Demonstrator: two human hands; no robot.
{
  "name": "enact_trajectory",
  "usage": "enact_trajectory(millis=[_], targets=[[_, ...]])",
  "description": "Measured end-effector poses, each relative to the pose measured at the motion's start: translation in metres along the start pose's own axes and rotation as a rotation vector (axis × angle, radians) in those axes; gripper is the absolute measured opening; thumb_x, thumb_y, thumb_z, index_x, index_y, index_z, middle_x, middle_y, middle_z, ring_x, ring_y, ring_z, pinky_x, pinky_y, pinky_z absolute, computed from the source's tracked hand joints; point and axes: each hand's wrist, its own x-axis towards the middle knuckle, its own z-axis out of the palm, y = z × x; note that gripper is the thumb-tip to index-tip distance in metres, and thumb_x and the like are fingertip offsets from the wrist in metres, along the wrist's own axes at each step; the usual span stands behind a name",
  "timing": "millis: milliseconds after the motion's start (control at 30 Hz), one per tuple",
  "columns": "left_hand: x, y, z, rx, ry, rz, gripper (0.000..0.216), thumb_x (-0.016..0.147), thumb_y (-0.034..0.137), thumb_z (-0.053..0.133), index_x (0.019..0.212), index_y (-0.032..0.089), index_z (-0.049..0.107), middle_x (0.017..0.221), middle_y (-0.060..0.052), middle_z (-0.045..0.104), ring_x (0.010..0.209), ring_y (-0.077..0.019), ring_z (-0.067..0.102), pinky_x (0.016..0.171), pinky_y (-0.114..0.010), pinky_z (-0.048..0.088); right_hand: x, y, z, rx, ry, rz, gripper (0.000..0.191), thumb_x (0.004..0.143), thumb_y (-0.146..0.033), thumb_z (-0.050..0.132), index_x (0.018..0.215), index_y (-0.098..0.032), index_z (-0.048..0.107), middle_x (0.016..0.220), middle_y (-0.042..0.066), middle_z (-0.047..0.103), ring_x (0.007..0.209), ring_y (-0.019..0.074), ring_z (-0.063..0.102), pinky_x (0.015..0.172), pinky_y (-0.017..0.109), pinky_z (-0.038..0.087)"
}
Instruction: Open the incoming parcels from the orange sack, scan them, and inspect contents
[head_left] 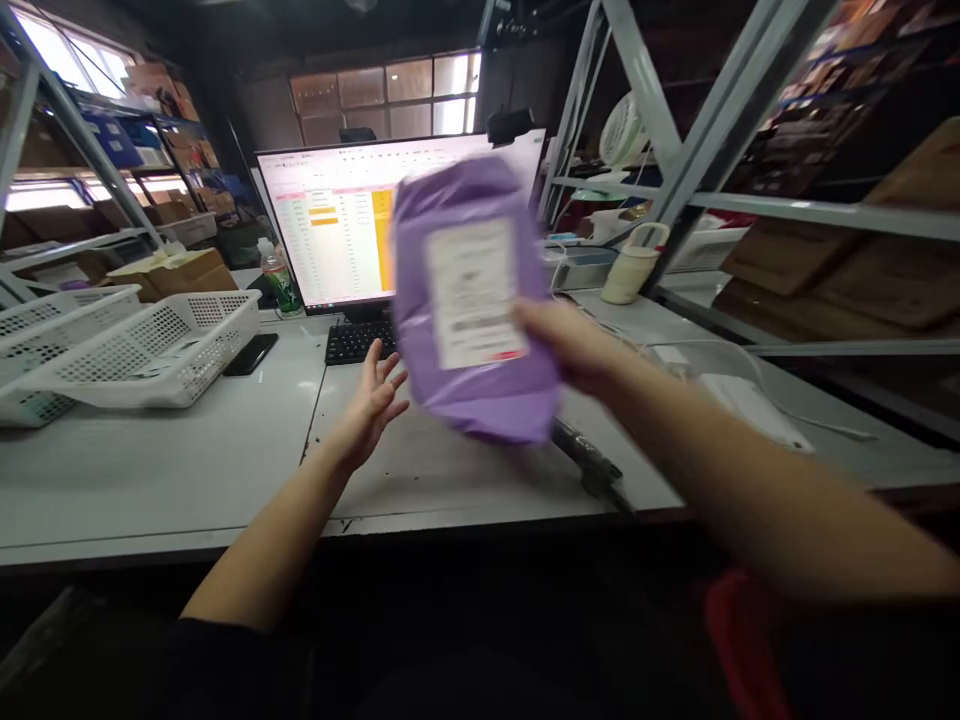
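Observation:
A purple plastic mailer parcel (416,300) with a white printed label (474,290) is held up above the desk, its label facing me. My right hand (566,340) grips its right edge, thumb on the front and the other fingers hidden behind. Left of the parcel, my left hand (373,405) is raised with fingers spread and nothing in it. It appears apart from the parcel. Below the parcel's lower right corner lies a dark handheld device (589,460), partly covered and hard to make out. The parcel hides part of the monitor (330,235) and keyboard (352,343).
White perforated baskets (187,350) stand at the left, beside a black phone (252,354). A green-labelled bottle (277,280) is by the monitor. At the right are a cream jug-like container (632,270), a white power strip (754,412) with cables, and metal shelving (787,210).

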Motion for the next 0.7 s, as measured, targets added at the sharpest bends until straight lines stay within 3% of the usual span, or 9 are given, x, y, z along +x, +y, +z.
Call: enact_trajectory(millis=[100, 167, 233, 300, 367, 433, 467, 567, 700], targets=[[0.007, 0.006, -0.005, -0.215, 0.167, -0.018, 0.078, 0.078, 0.053, 0.081, 0.145, 0.022, 0.056, 0.144, -0.013, 0.065, 0.143, -0.0379, 0.053, 0.119, -0.052, 0.045, 0.020, 0.014, 0.007, -0.076, -0.172, 0.080, 0.058, 0.099, -0.060, 0.056, 0.139, -0.019, 0.064, 0.121, 0.012, 0.076, 0.102, 0.0243, 0.074, 0.103, 0.048, 0.057], [0.002, 0.012, -0.028, -0.318, 0.345, -0.059, 0.058, 0.081, 0.036, 0.074, 0.134, 0.018, 0.064, 0.120, -0.012, 0.077, 0.123, -0.0339, 0.068, 0.106, -0.044, 0.057, 0.046, 0.030, -0.016, -0.211, -0.151, 0.017, 0.065, 0.099, -0.062, 0.053, 0.151, -0.024, 0.054, 0.132, 0.012, 0.073, 0.113, 0.0261, 0.072, 0.106, 0.051, 0.055], [-0.005, 0.018, -0.058, -0.421, 0.533, -0.138, 0.049, 0.080, 0.027, 0.065, 0.127, 0.016, 0.067, 0.099, -0.010, 0.080, 0.098, -0.0302, 0.077, 0.085, -0.039, 0.065, 0.069, 0.049, -0.061, -0.394, 0.064, -0.119, 0.065, 0.101, -0.058, 0.047, 0.157, -0.023, 0.048, 0.141, 0.013, 0.068, 0.128, 0.0269, 0.065, 0.112, 0.051, 0.050], [-0.012, 0.021, -0.086, -0.502, 0.689, -0.169, 0.049, 0.078, 0.022, 0.058, 0.125, 0.017, 0.068, 0.087, -0.008, 0.079, 0.079, -0.0264, 0.077, 0.068, -0.035, 0.066, 0.083, 0.075, -0.115, -0.787, 0.393, -0.207, 0.057, 0.099, -0.046, 0.052, 0.149, -0.018, 0.058, 0.149, 0.016, 0.061, 0.142, 0.0302, 0.053, 0.121, 0.052, 0.040], [-0.015, 0.021, -0.107, -0.561, 0.788, -0.144, 0.050, 0.077, 0.020, 0.054, 0.125, 0.021, 0.068, 0.084, -0.006, 0.079, 0.072, -0.0252, 0.076, 0.063, -0.035, 0.066, 0.089, 0.105, -0.159, -1.143, 0.573, -0.072, 0.056, 0.097, -0.044, 0.055, 0.143, -0.015, 0.064, 0.155, 0.021, 0.054, 0.146, 0.0377, 0.047, 0.121, 0.059, 0.036], [-0.015, 0.019, -0.118, -0.617, 0.824, -0.108, 0.050, 0.079, 0.020, 0.053, 0.127, 0.025, 0.067, 0.088, -0.006, 0.079, 0.074, -0.0271, 0.077, 0.064, -0.040, 0.067, 0.090, 0.136, -0.186, -1.332, 0.582, 0.119, 0.057, 0.097, -0.049, 0.055, 0.142, -0.017, 0.066, 0.156, 0.022, 0.052, 0.141, 0.0413, 0.050, 0.113, 0.061, 0.043], [-0.016, 0.018, -0.120, -0.643, 0.828, -0.094, 0.050, 0.082, 0.021, 0.052, 0.129, 0.028, 0.067, 0.091, -0.007, 0.079, 0.076, -0.0285, 0.077, 0.065, -0.043, 0.067, 0.090, 0.150, -0.193, -1.397, 0.584, 0.138, 0.056, 0.100, -0.050, 0.050, 0.141, -0.017, 0.067, 0.154, 0.022, 0.053, 0.138, 0.0409, 0.052, 0.109, 0.060, 0.046], [-0.019, 0.017, -0.121, -0.698, 0.845, -0.077, 0.047, 0.090, 0.025, 0.048, 0.133, 0.030, 0.065, 0.100, -0.011, 0.078, 0.081, -0.0319, 0.077, 0.065, -0.048, 0.067, 0.087, 0.173, -0.197, -1.483, 0.639, 0.167, 0.056, 0.103, -0.047, 0.040, 0.141, -0.016, 0.067, 0.155, 0.022, 0.052, 0.134, 0.0433, 0.053, 0.100, 0.059, 0.050], [-0.027, 0.018, -0.115, -0.720, 0.922, -0.122, 0.045, 0.101, 0.036, 0.038, 0.136, 0.026, 0.064, 0.111, -0.017, 0.075, 0.088, -0.0348, 0.076, 0.060, -0.049, 0.066, 0.086, 0.171, -0.193, -1.468, 0.672, 0.264, 0.062, 0.105, -0.043, 0.029, 0.148, -0.012, 0.060, 0.158, 0.024, 0.047, 0.130, 0.0459, 0.053, 0.095, 0.057, 0.049]])
